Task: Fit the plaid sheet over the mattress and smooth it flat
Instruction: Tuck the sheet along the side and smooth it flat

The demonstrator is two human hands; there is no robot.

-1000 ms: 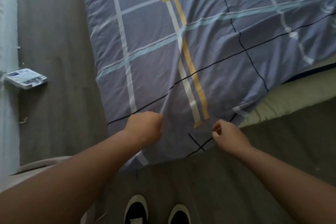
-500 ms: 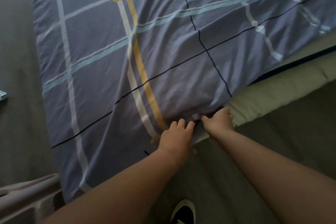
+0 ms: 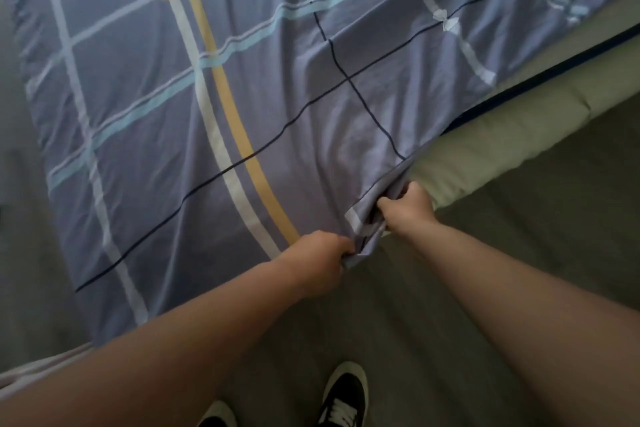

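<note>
The plaid sheet [image 3: 242, 87] is blue-grey with white, pale blue, yellow and dark lines and covers most of the mattress top. Its near edge is bunched into a fold between my hands. My left hand [image 3: 320, 262] grips the lower part of that fold. My right hand [image 3: 408, 208] grips the sheet edge just above, against the mattress side. The pale green mattress [image 3: 502, 149] shows bare to the right, with a dark piping line along its top edge.
Grey floor [image 3: 519, 270] runs along the near side of the bed and on the far left. My two dark shoes [image 3: 343, 395] with white soles stand at the bottom. A strip of light fabric [image 3: 38, 371] lies at the lower left.
Both hands have drawn the sheet's edge down and toward me, gathering it into a fold. The view has shifted slightly right.
</note>
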